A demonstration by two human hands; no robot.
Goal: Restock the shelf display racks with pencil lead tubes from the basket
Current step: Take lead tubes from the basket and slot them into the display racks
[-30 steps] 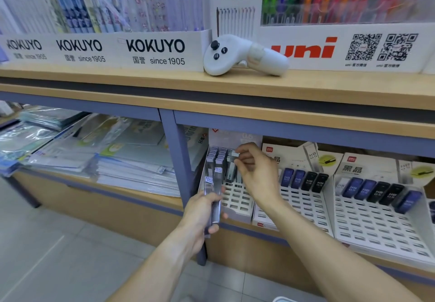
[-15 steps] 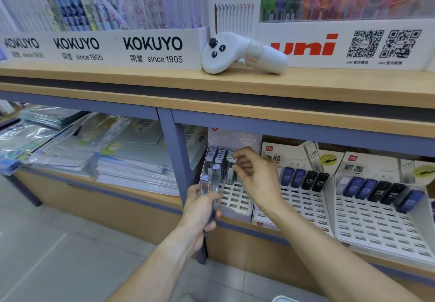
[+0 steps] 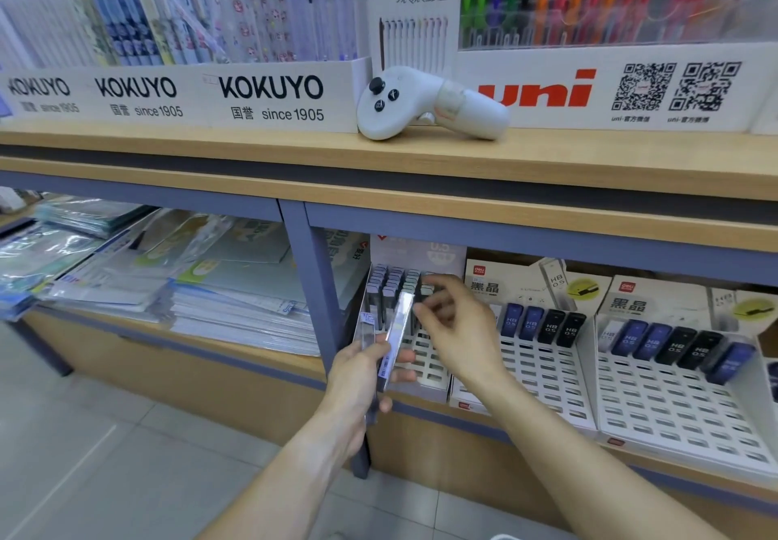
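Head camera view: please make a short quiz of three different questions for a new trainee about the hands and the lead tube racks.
1. True or false: the left hand grips clear lead tubes.
2. Which rack is the right hand reaching at?
A. the leftmost rack
B. the middle rack
C. the rightmost rack
3. Fill in: the white controller lies on the ____ shelf.

Key:
1. True; it holds at least two tubes, their tops pointing up toward the rack.
2. A; the fingers are at the row of tubes at the back of that rack.
3. Upper; it lies in front of the pen displays.
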